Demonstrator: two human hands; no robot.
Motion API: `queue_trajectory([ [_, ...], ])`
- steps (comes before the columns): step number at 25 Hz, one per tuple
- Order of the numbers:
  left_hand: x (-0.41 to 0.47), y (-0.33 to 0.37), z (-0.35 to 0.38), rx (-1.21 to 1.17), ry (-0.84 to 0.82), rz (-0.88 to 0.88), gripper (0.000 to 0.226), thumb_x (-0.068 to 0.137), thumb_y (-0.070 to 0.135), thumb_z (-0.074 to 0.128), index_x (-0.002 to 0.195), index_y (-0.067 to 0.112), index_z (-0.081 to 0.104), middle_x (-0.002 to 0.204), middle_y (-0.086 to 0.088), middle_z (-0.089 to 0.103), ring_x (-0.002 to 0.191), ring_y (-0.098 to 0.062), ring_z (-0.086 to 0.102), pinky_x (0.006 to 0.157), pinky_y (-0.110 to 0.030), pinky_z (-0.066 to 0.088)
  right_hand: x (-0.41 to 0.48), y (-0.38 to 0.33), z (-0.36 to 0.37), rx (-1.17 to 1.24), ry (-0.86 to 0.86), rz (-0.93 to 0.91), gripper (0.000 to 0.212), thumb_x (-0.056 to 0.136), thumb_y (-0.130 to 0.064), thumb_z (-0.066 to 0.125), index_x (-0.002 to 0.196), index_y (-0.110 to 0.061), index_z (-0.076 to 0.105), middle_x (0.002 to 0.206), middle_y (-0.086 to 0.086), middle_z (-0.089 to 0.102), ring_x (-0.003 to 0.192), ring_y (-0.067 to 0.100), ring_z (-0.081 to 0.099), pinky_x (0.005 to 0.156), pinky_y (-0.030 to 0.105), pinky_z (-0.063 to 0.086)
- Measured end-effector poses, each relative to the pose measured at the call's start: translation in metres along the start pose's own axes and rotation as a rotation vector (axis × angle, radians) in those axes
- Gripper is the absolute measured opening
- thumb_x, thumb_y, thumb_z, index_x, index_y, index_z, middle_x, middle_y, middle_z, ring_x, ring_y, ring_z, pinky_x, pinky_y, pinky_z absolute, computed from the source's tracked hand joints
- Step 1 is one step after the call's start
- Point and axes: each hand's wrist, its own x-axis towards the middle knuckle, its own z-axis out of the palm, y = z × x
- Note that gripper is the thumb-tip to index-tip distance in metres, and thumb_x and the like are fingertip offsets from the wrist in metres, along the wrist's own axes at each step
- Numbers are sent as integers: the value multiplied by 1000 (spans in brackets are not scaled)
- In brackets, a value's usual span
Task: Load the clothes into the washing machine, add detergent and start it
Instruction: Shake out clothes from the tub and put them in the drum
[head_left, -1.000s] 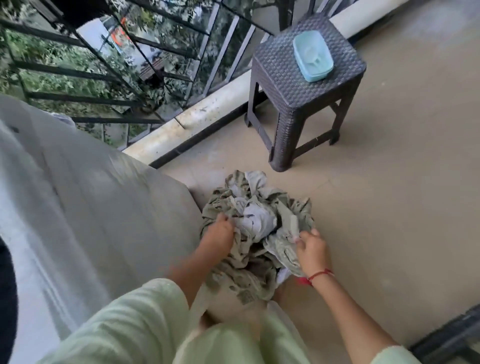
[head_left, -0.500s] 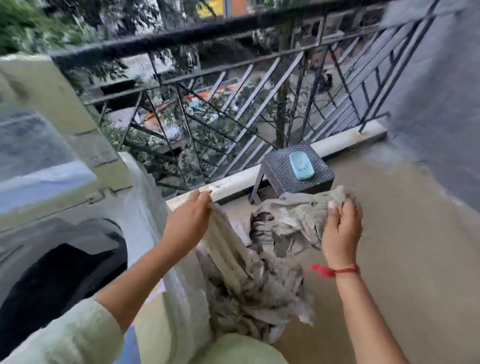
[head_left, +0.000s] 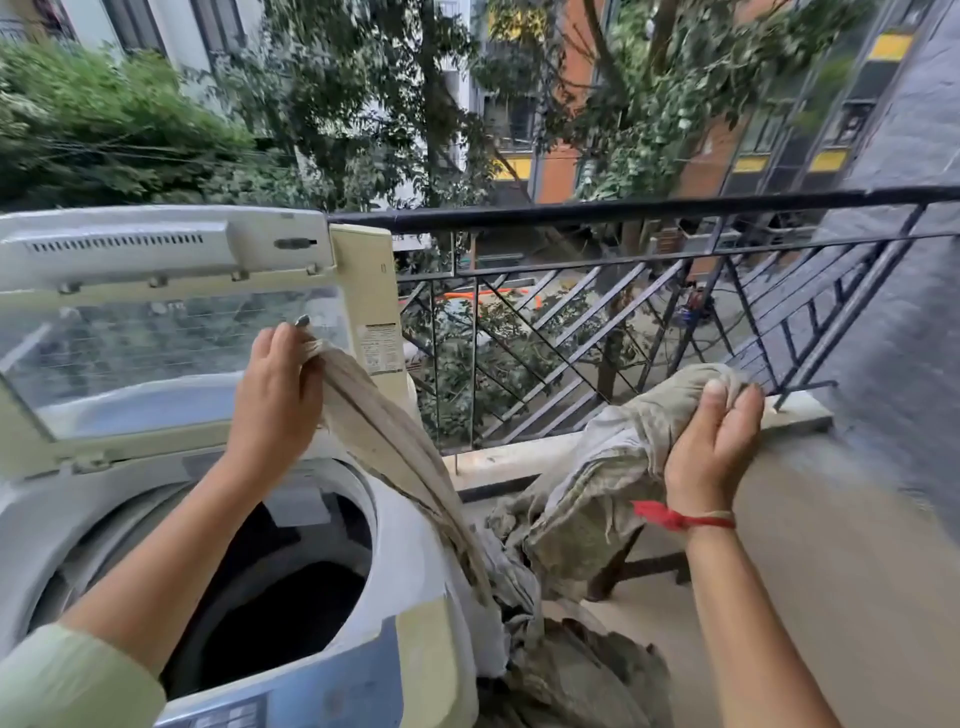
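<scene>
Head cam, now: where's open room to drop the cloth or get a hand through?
Free: the drum opening under the raised lid, below the left hand; bare floor between the railing and the right hand. Crowded: the gap beside the washing machine, where the cloth hangs before the stool legs.

Two hands (head_left: 274, 400) (head_left: 709, 447), one washing machine (head_left: 395, 545), one clothes bundle (head_left: 587, 519), one railing (head_left: 623, 210)

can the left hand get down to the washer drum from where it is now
Probably yes. The lid stands raised, the drum mouth lies open just below the left hand and its forearm, and nothing sits between. The hand is gripping the cloth, though, which trails outside the drum.
</scene>
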Motion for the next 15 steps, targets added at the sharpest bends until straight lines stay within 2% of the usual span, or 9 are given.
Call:
queue_trajectory([
  [2, -3, -12, -4, 7, -51, -23, 21, 85, -4, 55, 107, -2, 55, 107, -25, 51, 84, -37, 53, 69, -42, 42, 7, -8, 2, -15, 12, 26, 23, 97, -11, 38, 84, 7, 45, 71, 2, 41, 67, 6, 34, 63, 24, 25],
  [6, -7, -23, 7, 56, -203, 31, 14, 82, 8, 66, 93, 5, 58, 99, -12, 48, 69, -29, 52, 58, -42, 49, 1, -19, 10, -34, -91, 12, 25, 95, -14, 41, 86, 8, 46, 78, 10, 48, 67, 5, 37, 62, 23, 26],
  [9, -13, -35, 13, 124, -297, 0, 13, 82, 15, 66, 92, 11, 58, 101, -8, 50, 73, -32, 58, 56, -41, 51, -7, -18, 19, -2, -122, 1, 27, 95, -21, 41, 84, 3, 46, 77, 9, 46, 69, 9, 38, 62, 25, 27],
  [13, -20, -51, 11, 224, -572, -72, 18, 88, 20, 56, 104, 15, 60, 108, -6, 53, 90, -31, 60, 70, -36, 50, -12, -34, 32, 23, -172, -27, 22, 95, -21, 41, 80, -6, 43, 67, -2, 38, 66, 10, 33, 57, 19, 30],
  [15, -24, -57, 12, 256, -622, -96, 20, 90, 26, 54, 107, 17, 59, 106, -3, 55, 95, -28, 60, 73, -33, 49, -16, -48, 42, 25, -216, -60, 21, 95, -20, 42, 78, -7, 41, 64, -4, 33, 60, 8, 27, 55, 22, 25],
])
